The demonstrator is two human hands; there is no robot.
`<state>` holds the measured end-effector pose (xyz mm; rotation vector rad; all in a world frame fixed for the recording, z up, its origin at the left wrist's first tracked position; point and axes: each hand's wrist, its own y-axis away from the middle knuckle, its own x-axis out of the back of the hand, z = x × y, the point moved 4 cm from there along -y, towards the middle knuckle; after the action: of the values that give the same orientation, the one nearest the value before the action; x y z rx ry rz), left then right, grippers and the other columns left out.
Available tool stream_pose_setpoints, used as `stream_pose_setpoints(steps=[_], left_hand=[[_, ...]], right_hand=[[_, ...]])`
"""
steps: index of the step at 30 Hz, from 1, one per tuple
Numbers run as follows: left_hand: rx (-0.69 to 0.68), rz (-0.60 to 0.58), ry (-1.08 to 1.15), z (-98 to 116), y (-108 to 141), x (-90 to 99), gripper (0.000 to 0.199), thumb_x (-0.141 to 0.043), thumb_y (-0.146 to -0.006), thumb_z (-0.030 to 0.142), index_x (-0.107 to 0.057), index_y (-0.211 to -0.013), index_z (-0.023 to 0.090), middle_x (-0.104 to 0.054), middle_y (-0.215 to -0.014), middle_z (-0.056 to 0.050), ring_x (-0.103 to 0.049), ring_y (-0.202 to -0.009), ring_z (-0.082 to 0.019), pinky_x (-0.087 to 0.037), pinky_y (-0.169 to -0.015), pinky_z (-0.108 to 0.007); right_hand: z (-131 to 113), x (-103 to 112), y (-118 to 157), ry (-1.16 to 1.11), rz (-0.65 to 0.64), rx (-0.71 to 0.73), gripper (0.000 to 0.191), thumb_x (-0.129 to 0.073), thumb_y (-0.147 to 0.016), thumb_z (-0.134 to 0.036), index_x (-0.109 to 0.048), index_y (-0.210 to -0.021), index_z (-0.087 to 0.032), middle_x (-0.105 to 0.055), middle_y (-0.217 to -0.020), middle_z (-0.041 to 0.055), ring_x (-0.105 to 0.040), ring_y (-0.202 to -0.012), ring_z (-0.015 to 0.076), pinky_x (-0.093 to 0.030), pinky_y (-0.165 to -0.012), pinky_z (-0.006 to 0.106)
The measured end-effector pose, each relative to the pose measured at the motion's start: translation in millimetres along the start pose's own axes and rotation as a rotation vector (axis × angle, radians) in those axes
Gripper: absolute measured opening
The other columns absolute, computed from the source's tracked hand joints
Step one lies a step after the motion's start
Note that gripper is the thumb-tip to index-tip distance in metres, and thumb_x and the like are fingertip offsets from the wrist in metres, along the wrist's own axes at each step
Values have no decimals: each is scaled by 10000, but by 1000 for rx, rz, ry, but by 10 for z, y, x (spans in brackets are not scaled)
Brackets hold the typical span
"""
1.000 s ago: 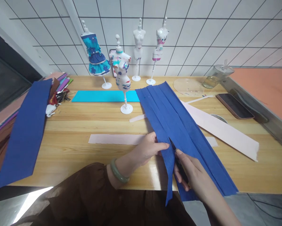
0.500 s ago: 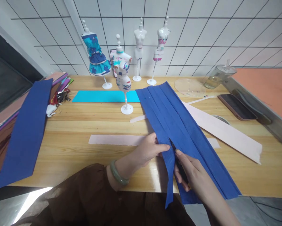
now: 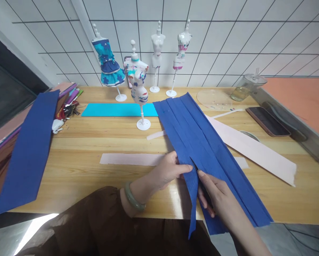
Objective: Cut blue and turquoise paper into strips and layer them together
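Observation:
A wide sheet of blue crepe paper (image 3: pixel 202 135) with lengthwise folds lies slantwise over the table and past its front edge. My left hand (image 3: pixel 172 169) pinches its left side, thumb on top. In my right hand (image 3: pixel 216 193) is a pair of dark scissors (image 3: pixel 194 164), their tip against the paper just right of my left thumb; the handles are mostly hidden by my fingers. Below the blades a narrow blue strip (image 3: pixel 192 206) hangs separated from the sheet, still joined at its upper end.
Several small mannequins, among them a paint-marked one (image 3: pixel 139 80) and one in a blue dress (image 3: pixel 108 64), stand at the back. A turquoise strip (image 3: pixel 108 110), pale pink strips (image 3: pixel 258 151), a phone (image 3: pixel 267 121) and a cup (image 3: pixel 247 87) lie around. Blue paper (image 3: pixel 28 153) tops the left stack.
The hanging blue strip has swung a little and its lower end sits slightly lower. Both hands keep nearly the same place on the paper, and the scissors' blades look closer together.

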<state>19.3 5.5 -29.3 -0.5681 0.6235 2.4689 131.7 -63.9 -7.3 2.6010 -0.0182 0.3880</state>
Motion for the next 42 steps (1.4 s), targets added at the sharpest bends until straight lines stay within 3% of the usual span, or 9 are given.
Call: stream_pose_setpoints(steps=[5,13,29,42], left_hand=[[74,51,23,23,-1,-1,287,-682,-680,222,-583,-940,149,-626,-903,-76,-599,-806,-185,-483,-699,-339],[-14,81,57,12,-42,40,271,-666,-645,129,-597,-907,147,-635,-872,-56,-596,-804,-165,-474,-754,-320],[0,108,9,41,0,58,341,-674,-646,144,-577,-973,145,-623,-913,-75,-598,-812,-194,-497,-729,-383],[-24,82,19,22,-11,67,322,-684,-642,137,-591,-950,140,-630,-866,-55,-594,-796,-168,-472,-714,-309]], right_hand=[[7,8,24,3,14,12,581,-367,-844,-622,-415,-444,-203,-393,-335,-48,-352,-255,64,-283,-329,206],[23,-12,73,6,-27,-19,595,-337,-861,-613,-432,-443,-201,-407,-343,-44,-371,-271,70,-313,-353,213],[-103,-4,-90,30,-65,-1,609,-340,-848,-633,-442,-434,-198,-414,-356,-40,-383,-271,73,-295,-346,217],[-115,-21,-114,38,-75,7,610,-329,-848,-633,-433,-426,-205,-408,-351,-36,-379,-273,77,-303,-344,221]])
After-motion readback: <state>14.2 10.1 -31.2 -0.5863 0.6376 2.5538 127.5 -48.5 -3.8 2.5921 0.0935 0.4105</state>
